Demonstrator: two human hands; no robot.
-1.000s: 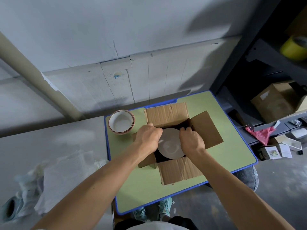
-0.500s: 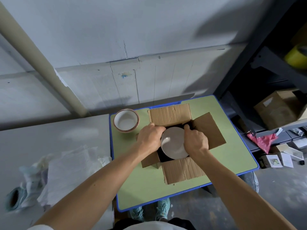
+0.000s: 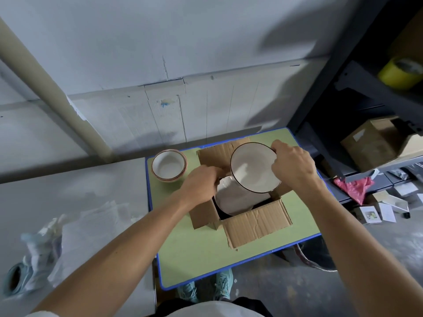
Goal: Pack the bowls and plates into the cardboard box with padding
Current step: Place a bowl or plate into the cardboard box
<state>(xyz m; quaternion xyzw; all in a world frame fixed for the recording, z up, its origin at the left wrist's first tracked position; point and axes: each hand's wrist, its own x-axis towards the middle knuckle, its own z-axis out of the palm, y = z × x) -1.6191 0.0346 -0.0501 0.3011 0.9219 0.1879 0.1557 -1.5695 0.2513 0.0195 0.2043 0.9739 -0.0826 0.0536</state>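
An open cardboard box [image 3: 256, 223] stands on the green table [image 3: 194, 252]. My right hand [image 3: 293, 165] grips the far rim of a white plate with a dark edge [image 3: 251, 170] and holds it tilted above the box's back right corner. Another white plate [image 3: 235, 200] lies inside the box. My left hand [image 3: 199, 185] is at the box's left side, its fingers curled over the left rim of that lower plate. A stack of white bowls with pinkish outsides [image 3: 168, 165] sits on the table left of the box.
Crumpled white padding paper [image 3: 87, 227] lies on the grey table to the left. A dark shelf unit [image 3: 343, 88] at the right holds a yellow tape roll [image 3: 399, 73] and a cardboard carton [image 3: 375, 143]. A wall is close behind the table.
Both hands were down at the plates inside the box. My right hand has since raised one plate up and to the right, uncovering the other plate; my left hand stayed at the box.
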